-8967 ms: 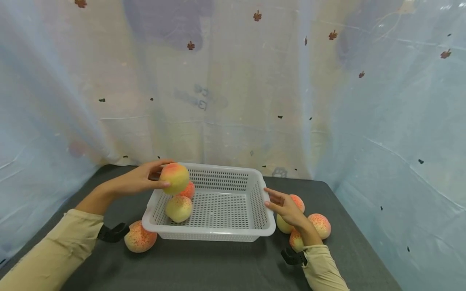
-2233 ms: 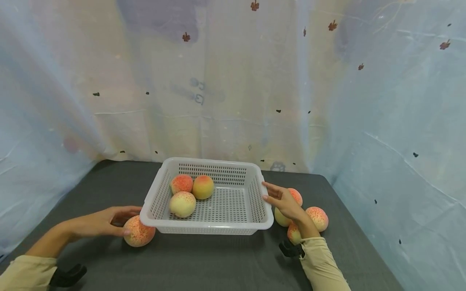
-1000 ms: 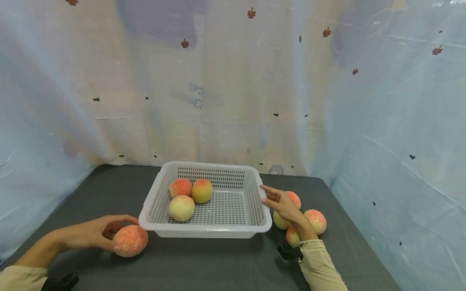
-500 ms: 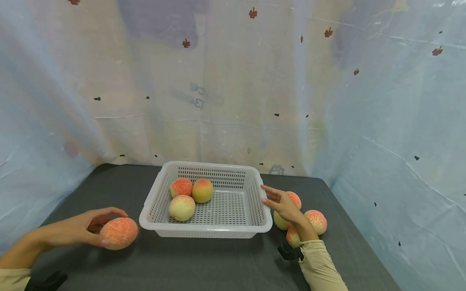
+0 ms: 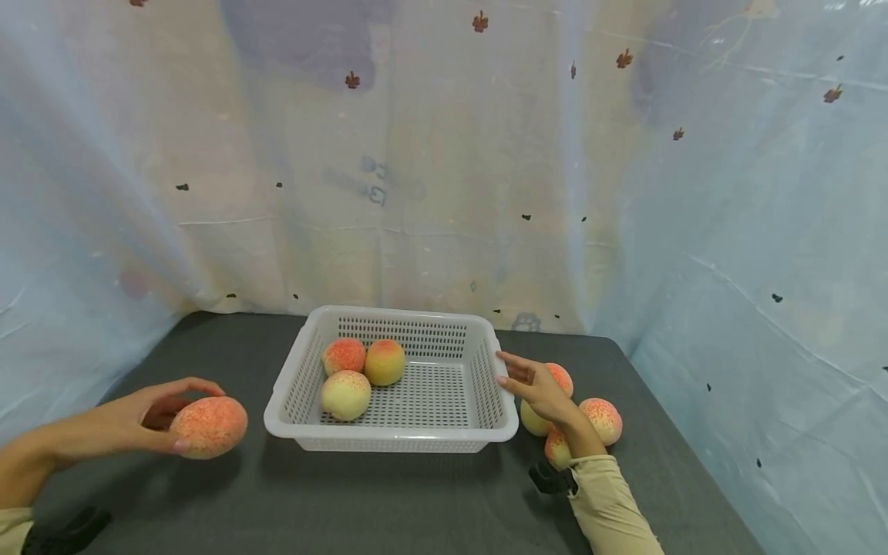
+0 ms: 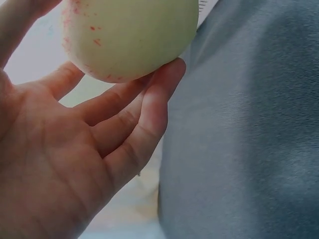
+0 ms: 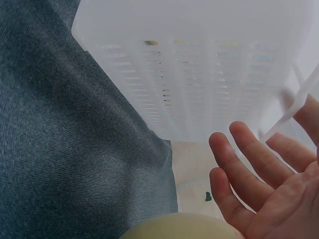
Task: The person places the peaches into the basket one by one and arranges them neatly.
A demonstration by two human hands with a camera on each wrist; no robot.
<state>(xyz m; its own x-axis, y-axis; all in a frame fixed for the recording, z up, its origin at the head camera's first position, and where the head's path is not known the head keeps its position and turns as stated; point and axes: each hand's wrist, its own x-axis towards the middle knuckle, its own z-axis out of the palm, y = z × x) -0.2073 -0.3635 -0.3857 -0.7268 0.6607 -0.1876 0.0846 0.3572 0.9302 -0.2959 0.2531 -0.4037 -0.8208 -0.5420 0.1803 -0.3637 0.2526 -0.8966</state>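
Note:
In the head view my left hand [image 5: 149,420] grips a red-speckled peach [image 5: 210,426] between thumb and fingers, left of the basket and above its shadow on the table. The left wrist view shows the fingers [image 6: 154,99] against the pale green side of this peach [image 6: 132,35]. My right hand [image 5: 544,391] touches the right rim of the white perforated basket [image 5: 395,439]; its fingers [image 7: 261,159] look relaxed in the right wrist view. Inside the basket, at the left, lie a red peach [image 5: 344,354], a yellow-orange peach [image 5: 385,362] and a pale peach [image 5: 346,395].
Beside and beneath the right forearm, several more peaches lie on the table, among them a speckled peach [image 5: 602,422] and a partly hidden pale peach [image 5: 534,420]. A dark cloth covers the table [image 5: 388,501]. Pale plastic sheeting [image 5: 444,169] hangs behind and at the sides.
Earlier my left hand put a yellow-orange peach into the basket. Since then it has taken the speckled peach beside the basket, moved it left and lifted it. The right hand stays at the rim.

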